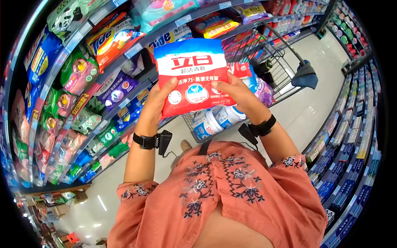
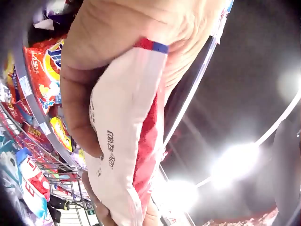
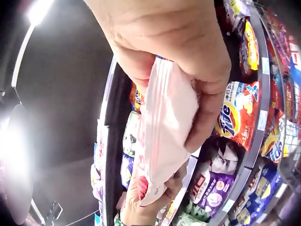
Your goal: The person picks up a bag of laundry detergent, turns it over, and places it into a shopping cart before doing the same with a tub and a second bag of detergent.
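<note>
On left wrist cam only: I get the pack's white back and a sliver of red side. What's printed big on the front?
Observer: On the head view, the pack carries large red characters, 立白, on a white band.
Operator: Left hand is wrapped round it, but I can't see where the thumb tip ends up. Where?
Observer: The left thumb lies with its tip on the red lower part of the front face.
Operator: Copy. Anything beneath the pack?
Observer: At least two white-and-blue containers show just past its lower edge in the head view.
</note>
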`<state>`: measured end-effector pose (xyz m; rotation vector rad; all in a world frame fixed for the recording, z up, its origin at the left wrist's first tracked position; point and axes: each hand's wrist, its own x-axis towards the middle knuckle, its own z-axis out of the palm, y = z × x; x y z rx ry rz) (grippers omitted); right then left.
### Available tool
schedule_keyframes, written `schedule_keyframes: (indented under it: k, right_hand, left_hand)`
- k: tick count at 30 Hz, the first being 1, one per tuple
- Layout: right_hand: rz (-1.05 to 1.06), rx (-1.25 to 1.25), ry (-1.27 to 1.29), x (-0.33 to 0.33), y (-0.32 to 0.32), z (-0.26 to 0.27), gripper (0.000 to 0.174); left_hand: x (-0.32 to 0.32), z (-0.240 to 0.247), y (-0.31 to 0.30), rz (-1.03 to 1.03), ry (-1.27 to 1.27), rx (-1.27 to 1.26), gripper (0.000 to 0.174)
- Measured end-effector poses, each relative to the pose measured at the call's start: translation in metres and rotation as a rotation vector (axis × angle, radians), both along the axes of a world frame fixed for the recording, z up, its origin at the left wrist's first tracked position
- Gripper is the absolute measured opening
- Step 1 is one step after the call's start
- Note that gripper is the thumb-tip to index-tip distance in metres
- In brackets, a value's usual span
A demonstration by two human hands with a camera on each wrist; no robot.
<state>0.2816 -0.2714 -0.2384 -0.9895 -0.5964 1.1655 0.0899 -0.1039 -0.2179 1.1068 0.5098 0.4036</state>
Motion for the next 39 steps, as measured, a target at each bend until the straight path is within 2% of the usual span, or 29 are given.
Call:
schedule_keyframes:
  k: [4, 10, 15, 19, 21, 23, 27, 29, 32, 35, 37, 39]
  right_hand:
    - [-0.027, -0.021, 0.022, 0.002, 0.005, -0.008, 0.048]
    - [-0.041, -0.025, 0.073, -0.004, 0.011, 0.000, 0.044]
    - [0.159, -0.032, 0.063, -0.021, 0.025, -0.006, 0.052]
    - [0.089, 0.074, 0.011, -0.029, 0.040, 0.000, 0.046]
    - [-0.001, 0.185, -0.011, -0.036, 0.054, 0.011, 0.046]
    - [0.024, 0.222, -0.042, -0.033, 0.056, 0.026, 0.049]
    - [0.038, 0.332, -0.149, -0.032, 0.070, 0.083, 0.052]
    - [0.075, 0.392, -0.208, -0.029, 0.078, 0.116, 0.056]
    - [0.084, 0.563, -0.311, -0.032, 0.092, 0.173, 0.054]
    - [0.069, 0.727, -0.431, -0.035, 0.116, 0.228, 0.054]
    - [0.069, 0.767, -0.487, -0.041, 0.130, 0.268, 0.054]
    - [0.093, 0.811, -0.556, -0.040, 0.156, 0.304, 0.052]
  left_hand:
    - [-0.013, 0.007, 0.003, -0.031, 0.007, 0.045, 0.062]
    - [-0.022, 0.001, 0.003, 0.104, 0.031, 0.199, 0.060]
    - [-0.027, 0.046, -0.009, 0.148, 0.061, 0.461, 0.068]
    - [-0.036, 0.065, 0.010, 0.182, 0.106, 0.582, 0.076]
    - [-0.042, 0.074, 0.015, 0.162, 0.040, 0.648, 0.076]
    - [-0.046, 0.091, 0.015, 0.181, -0.001, 0.636, 0.075]
    - [-0.054, 0.139, 0.028, 0.204, -0.079, 0.839, 0.073]
    - [-0.060, 0.174, 0.029, 0.210, -0.130, 0.843, 0.071]
    - [-0.067, 0.220, 0.042, 0.269, -0.243, 1.001, 0.069]
    - [-0.077, 0.269, 0.069, 0.335, -0.327, 1.160, 0.068]
    - [-0.082, 0.302, 0.093, 0.431, -0.337, 1.309, 0.068]
    - [-0.089, 0.336, 0.115, 0.441, -0.378, 1.360, 0.072]
